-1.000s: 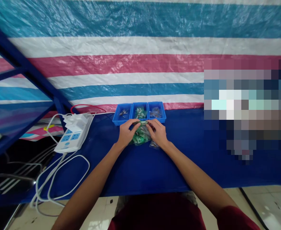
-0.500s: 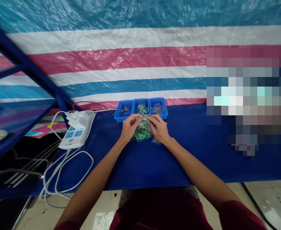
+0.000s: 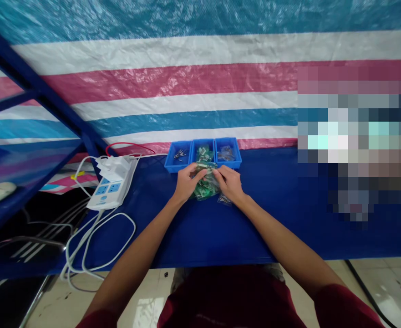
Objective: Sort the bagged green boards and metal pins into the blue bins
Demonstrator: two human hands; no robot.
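Note:
My left hand (image 3: 185,181) and my right hand (image 3: 230,182) both pinch the top of a clear plastic bag (image 3: 205,187) full of small green parts, held just above the blue table (image 3: 200,228). A smaller clear bag (image 3: 224,199) lies on the table under my right wrist. Right behind my hands stand three small blue bins in a row: the left bin (image 3: 178,156) holds metal pins, the middle bin (image 3: 202,152) green parts, the right bin (image 3: 226,153) small bagged parts.
A white power strip (image 3: 110,187) with plugs and looping white cables (image 3: 94,246) lies at the left of the table. A blue shelf frame (image 3: 32,91) rises at the left. A striped tarp (image 3: 193,82) hangs behind. A pixelated area covers the right side.
My hands have stayed on the green-parts bag, with only small shifts of the fingers at its top. The view has tilted slightly, so everything sits a little higher.

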